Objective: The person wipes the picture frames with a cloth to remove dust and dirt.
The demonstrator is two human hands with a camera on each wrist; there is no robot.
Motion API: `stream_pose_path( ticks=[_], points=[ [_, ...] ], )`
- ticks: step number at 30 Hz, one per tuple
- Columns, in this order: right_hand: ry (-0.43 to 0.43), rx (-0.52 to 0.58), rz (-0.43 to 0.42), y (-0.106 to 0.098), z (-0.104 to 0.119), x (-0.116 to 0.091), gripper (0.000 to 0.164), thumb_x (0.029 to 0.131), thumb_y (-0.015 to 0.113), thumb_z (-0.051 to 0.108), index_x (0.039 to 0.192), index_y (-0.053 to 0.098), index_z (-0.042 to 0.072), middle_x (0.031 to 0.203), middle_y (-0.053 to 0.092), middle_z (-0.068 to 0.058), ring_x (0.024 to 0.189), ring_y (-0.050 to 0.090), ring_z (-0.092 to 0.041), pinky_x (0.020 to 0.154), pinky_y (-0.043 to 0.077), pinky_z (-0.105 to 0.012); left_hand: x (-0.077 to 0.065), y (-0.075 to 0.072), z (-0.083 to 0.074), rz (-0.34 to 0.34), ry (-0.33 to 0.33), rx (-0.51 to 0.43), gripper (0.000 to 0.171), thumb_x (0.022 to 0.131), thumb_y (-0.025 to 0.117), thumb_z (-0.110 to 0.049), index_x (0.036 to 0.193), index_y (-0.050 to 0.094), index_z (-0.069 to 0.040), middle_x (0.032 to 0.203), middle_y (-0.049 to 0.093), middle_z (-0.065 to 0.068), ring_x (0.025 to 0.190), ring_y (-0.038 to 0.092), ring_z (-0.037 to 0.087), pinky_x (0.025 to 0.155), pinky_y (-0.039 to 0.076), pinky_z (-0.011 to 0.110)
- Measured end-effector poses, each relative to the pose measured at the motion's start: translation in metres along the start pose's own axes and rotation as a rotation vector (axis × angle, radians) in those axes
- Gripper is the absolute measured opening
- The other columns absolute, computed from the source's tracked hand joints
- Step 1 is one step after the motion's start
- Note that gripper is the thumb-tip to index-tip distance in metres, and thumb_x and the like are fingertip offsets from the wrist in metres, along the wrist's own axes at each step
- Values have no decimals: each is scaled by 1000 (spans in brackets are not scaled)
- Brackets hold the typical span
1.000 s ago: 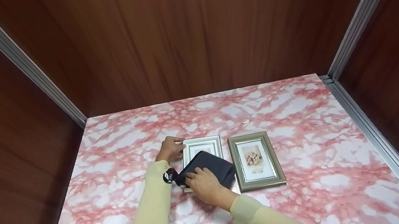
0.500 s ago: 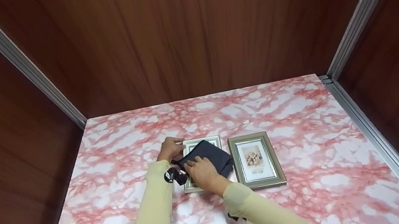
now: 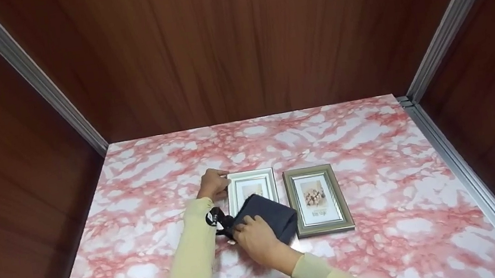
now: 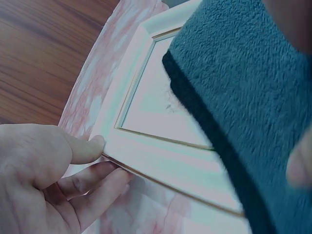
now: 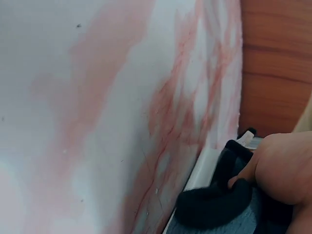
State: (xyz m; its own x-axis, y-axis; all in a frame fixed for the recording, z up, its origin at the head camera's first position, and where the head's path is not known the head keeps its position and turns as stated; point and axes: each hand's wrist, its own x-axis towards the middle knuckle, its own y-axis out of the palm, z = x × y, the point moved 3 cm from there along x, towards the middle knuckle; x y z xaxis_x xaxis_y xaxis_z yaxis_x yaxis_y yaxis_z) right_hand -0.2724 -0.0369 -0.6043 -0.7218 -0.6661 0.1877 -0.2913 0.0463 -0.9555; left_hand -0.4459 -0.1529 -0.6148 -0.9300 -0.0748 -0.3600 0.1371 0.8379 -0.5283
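Note:
My left hand [image 3: 212, 183] pinches the left edge of a white picture frame [image 3: 250, 174] lying on the table. In the left wrist view the thumb sits on top of the frame's corner [image 4: 113, 146], with fingers curled beneath it. A folded dark blue-grey cloth [image 3: 272, 213] covers the near part of this frame, with my right hand [image 3: 259, 242] gripping it from above. Plush texture and a dark hem show on the cloth [image 4: 239, 73] up close. Bunched folds of cloth [image 5: 209, 207] stick out by the right thumb in the right wrist view.
To the right lies a gold-brown picture frame [image 3: 344, 207] with a flower print. The table [image 3: 407, 228] has a pink-and-white marbled top, bounded by brown wood-grain panels [image 3: 235, 45] at the back and both sides. A black wrist camera [image 3: 219, 218] sits on the left wrist.
My right hand slid the cloth up the white frame half a second ago, then back down toward its near end. The left hand keeps its hold at the frame's edge.

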Motion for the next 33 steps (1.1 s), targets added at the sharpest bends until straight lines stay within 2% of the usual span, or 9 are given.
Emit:
stream_pose_path(
  ticks=[5, 9, 13, 18, 23, 30, 33],
  points=[
    [122, -14, 130, -3, -18, -14, 15, 76, 61, 27, 86, 62, 16, 83, 57, 2, 80, 45, -22, 63, 36, -36, -6, 0, -2, -24, 60, -22, 37, 76, 58, -3, 113, 61, -11, 102, 62, 9, 75, 62, 23, 61, 50, 37],
    [223, -48, 213, -4, -36, -23, 16, 78, 59, 29, 84, 64, 15, 84, 58, 0, 81, 45, -23, 64, 36, -38, -5, 0, -3, -47, 82, 1, 36, 76, 58, -3, 111, 63, -12, 101, 62, 10, 71, 62, 22, 59, 50, 36],
    [235, -65, 237, -2, -39, -25, 14, 78, 58, 26, 85, 64, 15, 83, 58, -1, 79, 44, -23, 63, 36, -38, -4, 0, -1, -76, 111, 68, 33, 76, 61, -8, 109, 65, -13, 97, 63, 10, 67, 61, 21, 55, 49, 31],
    [173, 8, 183, 4, -26, -16, 22, 73, 62, 32, 90, 63, 16, 89, 57, 0, 83, 44, -23, 65, 38, -37, -6, 3, 2, -88, 131, 81, 33, 76, 61, -8, 109, 64, -13, 98, 63, 11, 66, 60, 18, 52, 48, 28],
    [100, 114, 119, 11, -10, 2, 31, 68, 64, 33, 94, 62, 15, 90, 54, -1, 84, 45, -22, 63, 41, -35, -8, 3, 5, -90, 109, 71, 34, 76, 60, -7, 109, 64, -14, 99, 63, 10, 66, 59, 19, 53, 48, 29],
    [88, 53, 27, 11, -2, 8, 15, 76, 61, 27, 86, 64, 16, 83, 54, 0, 79, 47, -22, 55, 40, -32, -9, 1, 1, -118, 115, 114, 33, 75, 60, -7, 107, 65, -13, 92, 63, 8, 61, 58, 18, 50, 46, 27],
    [113, 21, 30, 7, -5, 5, 13, 77, 60, 27, 83, 64, 17, 80, 53, 0, 78, 46, -22, 55, 38, -33, -9, 3, -1, -104, 106, 97, 33, 77, 60, -7, 109, 64, -14, 92, 63, 8, 59, 57, 19, 47, 44, 28]
  ],
)
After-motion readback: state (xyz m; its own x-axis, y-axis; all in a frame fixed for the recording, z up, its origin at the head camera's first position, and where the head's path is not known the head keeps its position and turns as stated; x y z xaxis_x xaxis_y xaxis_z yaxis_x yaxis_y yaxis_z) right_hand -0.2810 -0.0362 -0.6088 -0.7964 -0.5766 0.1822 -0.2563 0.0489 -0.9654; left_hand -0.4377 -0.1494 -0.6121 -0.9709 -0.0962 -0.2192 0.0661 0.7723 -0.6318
